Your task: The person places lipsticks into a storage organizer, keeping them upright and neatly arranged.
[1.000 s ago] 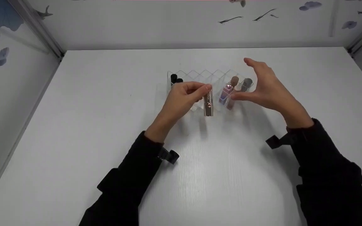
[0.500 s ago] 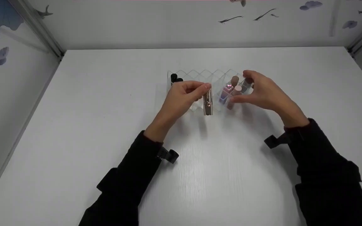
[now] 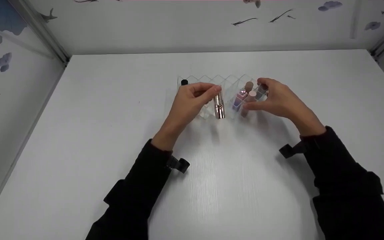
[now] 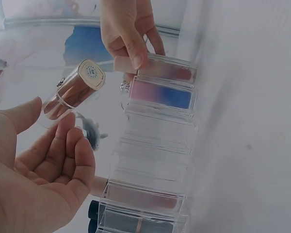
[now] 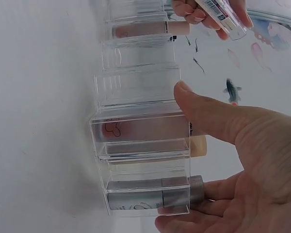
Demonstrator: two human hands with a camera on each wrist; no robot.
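My left hand (image 3: 187,106) pinches the top of a shiny rose-gold lipstick (image 3: 219,106) between thumb and fingertips. It hangs slightly tilted in front of a clear lipstick organizer (image 5: 140,87); a round label shows on its end in the left wrist view. At the organizer's right end my right hand (image 3: 283,100) holds the side, thumb on the near edge and fingers round the far corner. Near that hand stand a pink-and-blue lip gloss (image 4: 160,94), a tube with a pale pink cap (image 3: 252,95), a brown-capped tube (image 3: 249,86) and a silver tube (image 5: 136,199).
Black-capped tubes (image 4: 93,213) stand at the organizer's left end, beside a pinkish lip gloss (image 4: 143,196). A white table (image 3: 112,116) lies under everything, with patterned white panels (image 3: 178,26) at its back and sides.
My right hand has moved slightly left and down, and its fingers have closed on the organizer's right end. The left hand has risen a little, tilting the lipstick.
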